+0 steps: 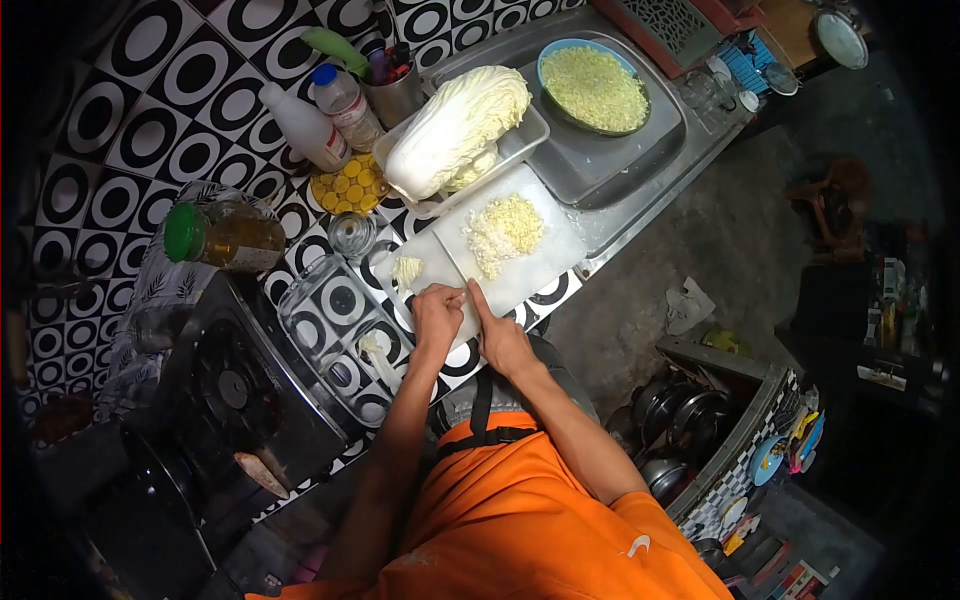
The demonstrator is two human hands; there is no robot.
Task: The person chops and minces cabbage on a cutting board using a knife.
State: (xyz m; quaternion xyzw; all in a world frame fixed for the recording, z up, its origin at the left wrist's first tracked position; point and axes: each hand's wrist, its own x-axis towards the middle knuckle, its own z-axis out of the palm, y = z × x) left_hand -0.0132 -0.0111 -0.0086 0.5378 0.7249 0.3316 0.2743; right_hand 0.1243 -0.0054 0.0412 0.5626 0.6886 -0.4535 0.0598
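On the white cutting board (pixel 550 250), a heap of finely chopped napa cabbage (pixel 512 227) lies at the far side. My right hand (pixel 505 345) grips a knife (pixel 453 260), its index finger stretched along the top; the handle is hidden in the palm. The blade shows only as a thin edge. Beside it, my left hand (pixel 438 312) is curled with its fingers together on the board, and whatever they hold is hidden. A small cut piece of cabbage (pixel 407 270) rests left of the blade. Behind the board, whole napa cabbage (pixel 450 130) sits in a plastic tub (pixel 535 140).
A bowl of chopped cabbage (pixel 597 90) stands on the steel sink (pixel 650 165). To the left are a clear plastic container (pixel 320 310), a green-lidded jar (pixel 235 238) and a gas stove (pixel 235 385). Bottles (pixel 345 108) stand against the patterned wall.
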